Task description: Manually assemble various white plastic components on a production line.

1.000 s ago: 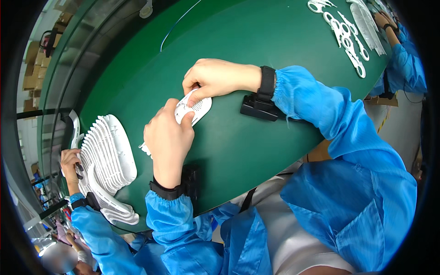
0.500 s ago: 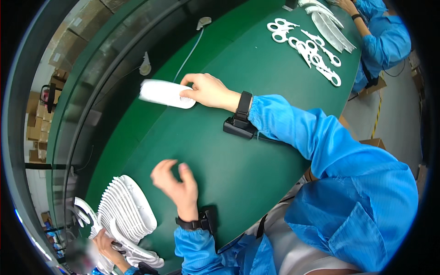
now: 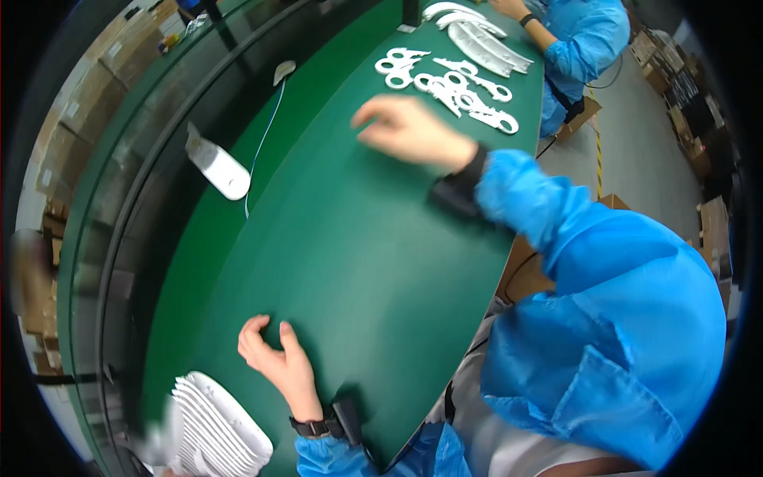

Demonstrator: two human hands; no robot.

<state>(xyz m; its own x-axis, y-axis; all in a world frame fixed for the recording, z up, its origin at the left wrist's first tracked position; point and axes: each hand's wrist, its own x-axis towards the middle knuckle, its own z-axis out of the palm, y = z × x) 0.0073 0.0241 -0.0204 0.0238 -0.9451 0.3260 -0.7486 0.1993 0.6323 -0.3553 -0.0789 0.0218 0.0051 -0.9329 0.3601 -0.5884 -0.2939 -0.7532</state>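
My right hand is over the green tabletop, blurred by motion, its thumb and fingers apart and nothing in them. It is nearest to a group of white plastic parts with ring ends lying beyond it. A long, rounded white plastic cover lies apart from both hands on the brighter green strip at the left. My left hand hovers over the near left of the table, fingers curved and apart, holding nothing. Beside it stands a tight row of similar white covers, cut off by the lower edge.
Curved white strips lie at the table's far end, beside a co-worker in a blue smock. A thin pale cable runs along the green strip to a small pale device. A dark rail borders the left side.
My right hand has let go of the white cover and moved right, away from it. The cover now rests on the green strip. The whole view has shifted.
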